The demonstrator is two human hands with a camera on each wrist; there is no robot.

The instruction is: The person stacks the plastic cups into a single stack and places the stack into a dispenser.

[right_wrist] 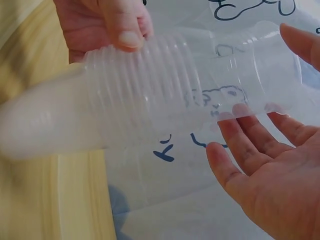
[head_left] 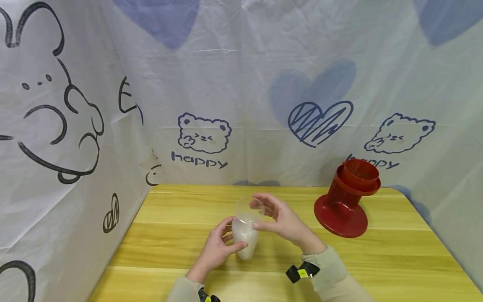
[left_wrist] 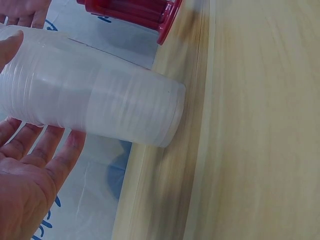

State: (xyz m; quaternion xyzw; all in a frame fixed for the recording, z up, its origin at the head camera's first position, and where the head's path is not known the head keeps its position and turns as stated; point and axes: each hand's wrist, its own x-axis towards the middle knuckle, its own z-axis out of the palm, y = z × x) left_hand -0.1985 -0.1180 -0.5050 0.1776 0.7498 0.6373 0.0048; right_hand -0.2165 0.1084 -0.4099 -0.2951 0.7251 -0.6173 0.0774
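My left hand [head_left: 216,248] grips a stack of nested clear plastic cups [head_left: 244,241], fingers on one side and thumb on the other. The stack stands over the table with its closed end downward; its ridged rims show in the right wrist view. From its top a single clear cup [right_wrist: 267,65] sticks well out, its lower part still inside the stack. Around this upper cup my right hand [head_left: 283,220] is curved, fingertips [right_wrist: 225,150] at its side and thumb near its rim.
A red stand [head_left: 341,209] with a round base and a tube-like top sits on the right of the wooden table [head_left: 170,235]. A pale cloth [head_left: 256,92] printed with bears and hearts hangs behind the table and along its sides.
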